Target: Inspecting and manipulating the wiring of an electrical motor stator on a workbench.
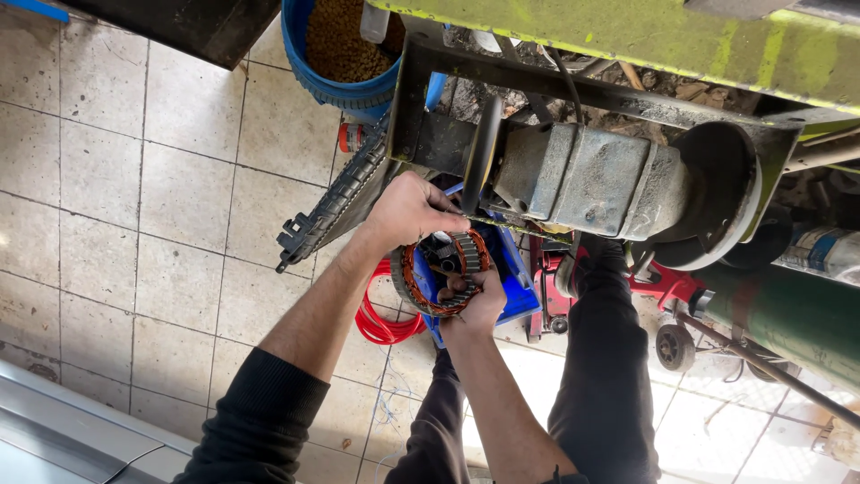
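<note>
From the left: my left hand (408, 211) grips the top of the copper-wound stator ring (439, 273), held in the air just below the bench vise (582, 179); my right hand (475, 300) clasps its lower edge. I judge it could slip and dent its windings on the tiles. The blue bucket (309, 76) holds brown granules.

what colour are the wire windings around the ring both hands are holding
Copper-orange windings around a grey metal ring, held by the left hand and right hand; head view.
</note>
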